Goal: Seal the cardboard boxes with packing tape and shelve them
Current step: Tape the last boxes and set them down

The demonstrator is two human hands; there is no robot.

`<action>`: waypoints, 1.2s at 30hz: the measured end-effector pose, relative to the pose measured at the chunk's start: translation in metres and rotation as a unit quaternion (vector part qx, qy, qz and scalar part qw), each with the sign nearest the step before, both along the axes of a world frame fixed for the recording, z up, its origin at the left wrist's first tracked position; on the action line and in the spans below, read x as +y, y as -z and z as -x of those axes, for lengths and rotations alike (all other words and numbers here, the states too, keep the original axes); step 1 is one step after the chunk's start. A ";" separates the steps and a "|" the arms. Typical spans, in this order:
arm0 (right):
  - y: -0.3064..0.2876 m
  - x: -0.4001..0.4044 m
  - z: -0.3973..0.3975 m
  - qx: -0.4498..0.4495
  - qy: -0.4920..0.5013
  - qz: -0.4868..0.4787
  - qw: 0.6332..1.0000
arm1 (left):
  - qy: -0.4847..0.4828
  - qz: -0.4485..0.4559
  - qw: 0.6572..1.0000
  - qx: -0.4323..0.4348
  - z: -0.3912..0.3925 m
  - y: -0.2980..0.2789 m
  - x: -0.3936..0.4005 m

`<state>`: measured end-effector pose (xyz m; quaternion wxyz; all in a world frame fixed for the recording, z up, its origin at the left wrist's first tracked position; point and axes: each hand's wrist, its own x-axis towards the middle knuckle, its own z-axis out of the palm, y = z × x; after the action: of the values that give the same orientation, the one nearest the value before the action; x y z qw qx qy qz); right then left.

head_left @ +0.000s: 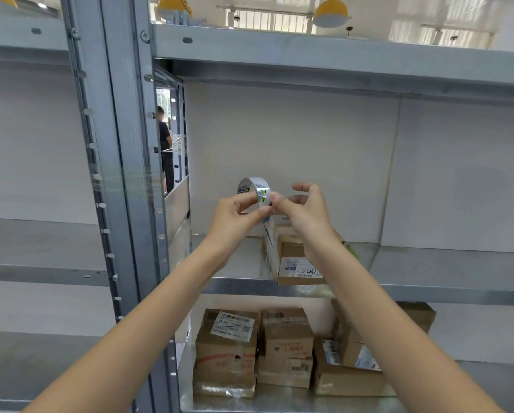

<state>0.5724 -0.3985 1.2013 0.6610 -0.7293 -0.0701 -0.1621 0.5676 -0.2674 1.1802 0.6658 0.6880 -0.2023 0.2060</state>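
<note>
A roll of clear packing tape with a white printed core (254,193) is held up in front of the grey metal shelving unit (339,49), above the middle shelf (234,257). The roll is gripped by the left hand (234,213), whose fingers are curled round its lower rim. The tape's free end appears to be pinched at the roll's right side between thumb and forefinger of the right hand (300,208), the other fingers being raised and loosely curled.

A small brown cardboard box with a white printed label (294,260) stands at the front edge of the middle shelf, just below the hands and partly hidden by the right forearm. Whether its flaps are already taped cannot be told. On the lower shelf, several brown cardboard boxes (285,350) are stacked near the left end, some already bearing tape.

The step in hand is judged to be the freeing of the tape's end, before sealing. Next, a length would need to be peeled off and drawn down onto the box's top seam, with the roll kept steady so that the strip does not fold onto itself.
</note>
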 end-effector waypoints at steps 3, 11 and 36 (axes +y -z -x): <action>0.011 -0.003 0.004 -0.104 0.152 0.314 0.932 | -0.174 -0.247 0.953 0.022 -0.022 0.011 0.016; 0.032 -0.033 0.020 0.015 0.107 0.625 0.773 | -0.271 -0.583 0.752 0.144 -0.036 0.073 0.042; -0.004 -0.078 -0.074 0.095 0.022 0.473 0.875 | -0.090 -0.599 0.795 0.035 -0.071 0.012 -0.034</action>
<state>0.6465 -0.4760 1.2050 0.2366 -0.9683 -0.0588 -0.0541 0.6389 -0.3012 1.1680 0.1057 0.9710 -0.1994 0.0785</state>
